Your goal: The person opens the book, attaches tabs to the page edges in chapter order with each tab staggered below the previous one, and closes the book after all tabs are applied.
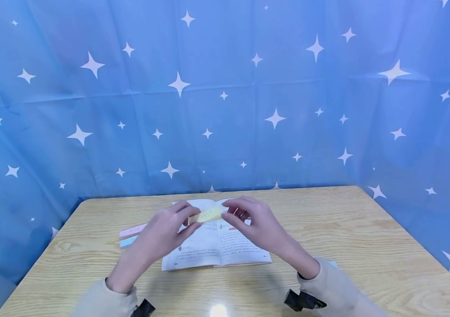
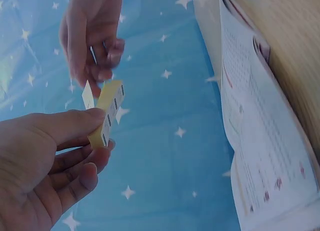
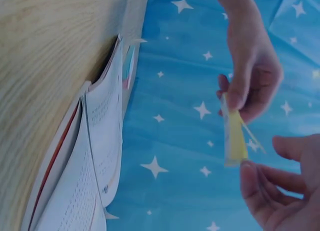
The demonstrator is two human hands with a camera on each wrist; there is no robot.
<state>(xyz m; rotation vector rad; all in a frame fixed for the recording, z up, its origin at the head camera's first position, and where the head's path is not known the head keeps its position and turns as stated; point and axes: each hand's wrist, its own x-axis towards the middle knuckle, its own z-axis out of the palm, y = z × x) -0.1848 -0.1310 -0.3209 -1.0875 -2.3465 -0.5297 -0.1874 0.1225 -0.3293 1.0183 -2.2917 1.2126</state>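
A thin yellow sticky-note pad is held above the open book, pinched at one end between the thumb and fingers of my left hand. One yellow sheet stands away from the pad's face in the left wrist view. Close to the pad's other end is my right hand, its fingers loosely bent and the thumb apart from them. In the right wrist view, a fingertip of that hand is right at the pad's lower end, with nothing gripped.
The book lies spread on the wooden table. Left of it, partly behind my left hand, are a pink sticky-note strip and a blue strip. A small light-blue piece shows beside my right sleeve. A starry blue curtain hangs behind.
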